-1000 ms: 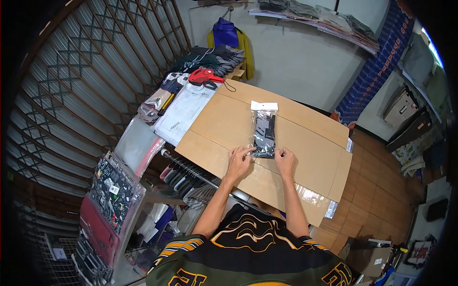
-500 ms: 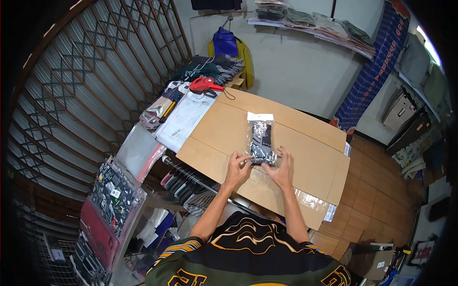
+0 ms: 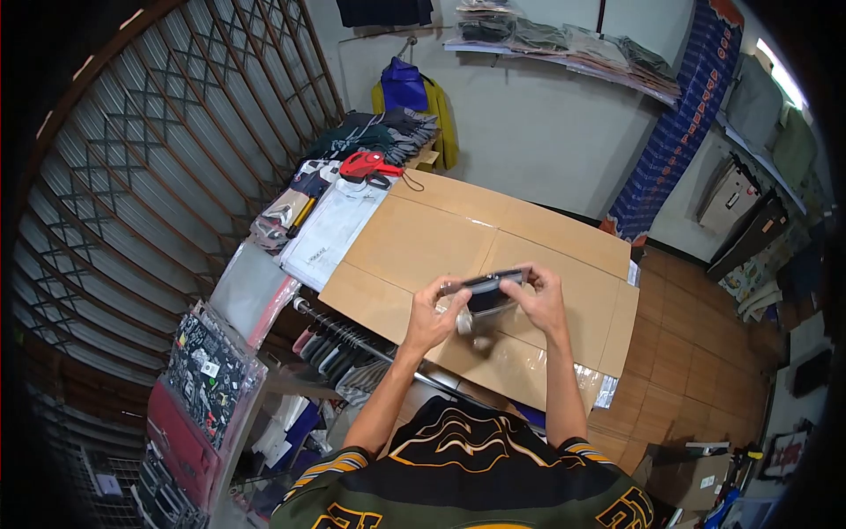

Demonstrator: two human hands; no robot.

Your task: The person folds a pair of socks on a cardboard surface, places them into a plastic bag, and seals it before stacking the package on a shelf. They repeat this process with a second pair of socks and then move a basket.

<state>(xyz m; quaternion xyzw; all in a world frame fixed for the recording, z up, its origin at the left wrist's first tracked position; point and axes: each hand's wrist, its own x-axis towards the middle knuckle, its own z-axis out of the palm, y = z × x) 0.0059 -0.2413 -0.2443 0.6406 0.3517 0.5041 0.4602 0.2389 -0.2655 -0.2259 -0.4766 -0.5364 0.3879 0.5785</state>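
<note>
Cardboard (image 3: 423, 234) covers the counter across the middle of the frame, its seams and clear tape crossing the surface. A stack of white plastic sheets (image 3: 328, 242) lies along its upper left edge. Near the frame's centre, the left hand (image 3: 430, 316) and right hand (image 3: 544, 301) hold the two ends of a dark packet (image 3: 486, 288) in clear film, tilted and apparently raised over the cardboard. Each grip is narrow, closed on its end, both thumbs on the near side. Smaller than the hands, a red handheld tool (image 3: 368, 165) rests at the upper left, its cord loop reaching the cardboard.

The likeliest trouble is a slip: slick film could slide from under a thumb, dropping one end. Uneven pulling could stretch or tear the wrapping. Loose film below, too blurred to read clearly, might fold under or snag on a finger.
</note>
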